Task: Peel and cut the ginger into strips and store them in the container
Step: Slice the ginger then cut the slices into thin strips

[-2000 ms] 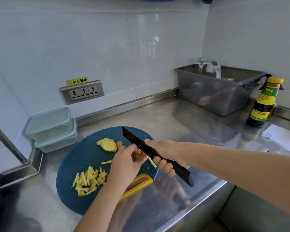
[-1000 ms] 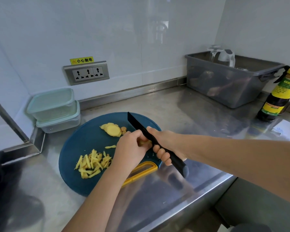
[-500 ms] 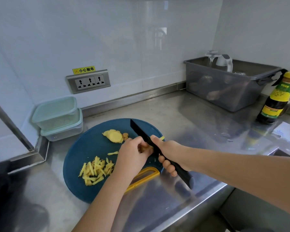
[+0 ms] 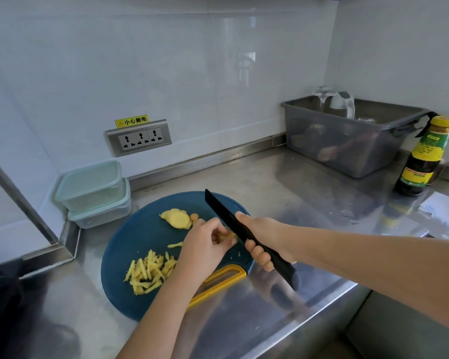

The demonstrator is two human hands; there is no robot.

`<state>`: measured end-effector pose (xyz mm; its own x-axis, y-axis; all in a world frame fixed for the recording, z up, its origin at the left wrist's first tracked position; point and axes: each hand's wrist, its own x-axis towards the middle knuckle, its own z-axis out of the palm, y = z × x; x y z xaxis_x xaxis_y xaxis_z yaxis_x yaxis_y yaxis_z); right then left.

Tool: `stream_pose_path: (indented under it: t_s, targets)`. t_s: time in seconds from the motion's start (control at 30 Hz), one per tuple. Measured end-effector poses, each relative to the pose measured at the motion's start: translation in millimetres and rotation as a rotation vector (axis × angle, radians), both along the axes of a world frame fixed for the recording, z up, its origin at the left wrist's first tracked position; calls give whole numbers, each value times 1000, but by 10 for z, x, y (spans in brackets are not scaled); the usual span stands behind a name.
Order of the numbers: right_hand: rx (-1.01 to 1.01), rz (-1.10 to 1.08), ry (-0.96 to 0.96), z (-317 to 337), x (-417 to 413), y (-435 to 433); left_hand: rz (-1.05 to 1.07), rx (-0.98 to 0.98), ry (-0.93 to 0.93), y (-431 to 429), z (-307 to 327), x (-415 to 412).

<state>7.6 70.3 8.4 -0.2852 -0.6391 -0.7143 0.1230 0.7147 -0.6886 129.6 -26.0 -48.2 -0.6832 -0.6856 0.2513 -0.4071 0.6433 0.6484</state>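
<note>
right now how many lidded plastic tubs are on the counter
2, stacked in the back left corner beside the cutting board: the upper tub sits on the lower tub. None seem hidden.

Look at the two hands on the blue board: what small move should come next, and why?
Probably press the knife down through the ginger piece pinched by the left hand. The right hand holds the blade right beside it, and uncut slices wait behind.
</note>
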Motion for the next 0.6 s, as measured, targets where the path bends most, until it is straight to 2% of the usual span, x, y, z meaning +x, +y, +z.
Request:
stream_pose_path:
  t_s: [0.6]
  targets:
    - [-27,66,-59,132,-35,113,46,-5,-24,73,19,-21]
